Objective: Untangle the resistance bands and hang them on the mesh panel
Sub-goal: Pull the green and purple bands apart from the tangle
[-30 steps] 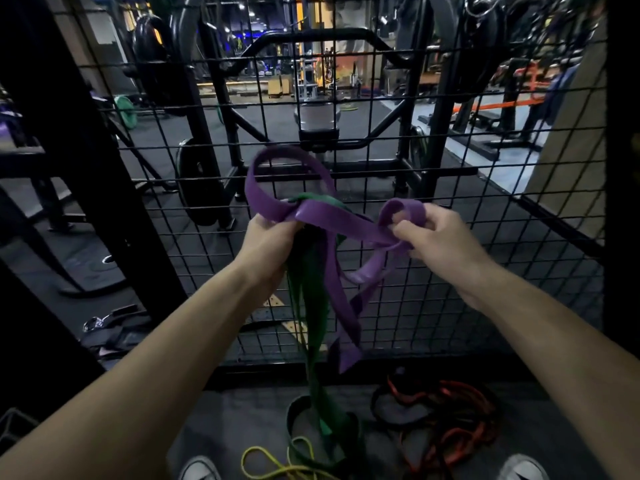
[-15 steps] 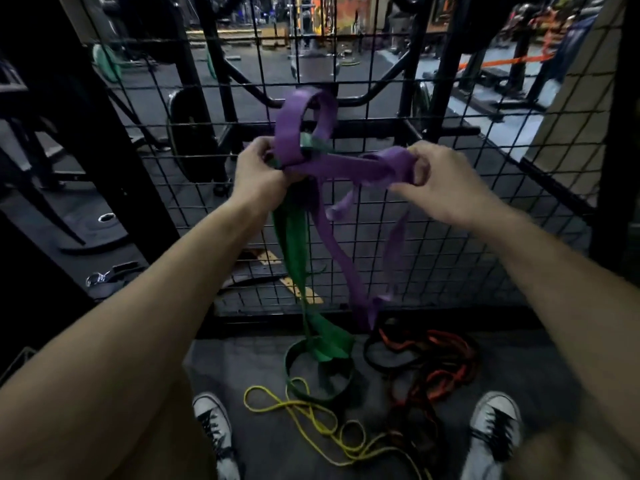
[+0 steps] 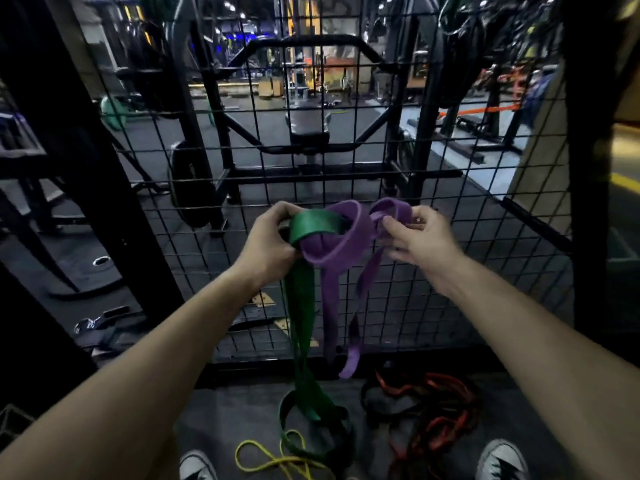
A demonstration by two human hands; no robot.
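Green band gripped by left hand, purple band pinched by right hand

Left hand grips green band; right hand pinches purple band, tangled, before mesh panel.

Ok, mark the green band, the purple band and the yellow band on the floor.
green band [image 3: 313, 224], head view: flat top fold beside the left hand.
purple band [image 3: 343, 244], head view: rim of the big loop.
yellow band [image 3: 258, 457], head view: thin loop on the floor.
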